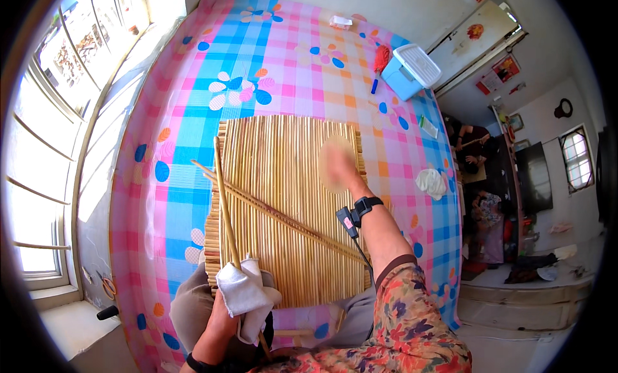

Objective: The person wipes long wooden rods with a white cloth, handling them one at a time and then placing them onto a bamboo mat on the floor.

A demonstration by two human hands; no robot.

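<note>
Across my lap lies a mat or board of thin straw-coloured sticks [290, 160] set side by side. My left hand [224, 314], at its near left corner, is closed on a white cloth [244, 289] wrapped round a long wooden stick [224, 199]. That stick slants up along the mat's left side. A thin strip with a row of small marks [283, 221] crosses the mat diagonally, its upper left end passing by the stick. My right hand [338, 163] is over the mat's far right part; its fingers are blurred out. A black band sits on the right wrist.
A pink and blue checked sheet [302, 76] spreads around me. On it are a lidded blue box [405, 70], a red item [382, 57] and a white plastic bag [431, 183]. A barred window [48, 160] is at left. Two other people [475, 147] are off to the right.
</note>
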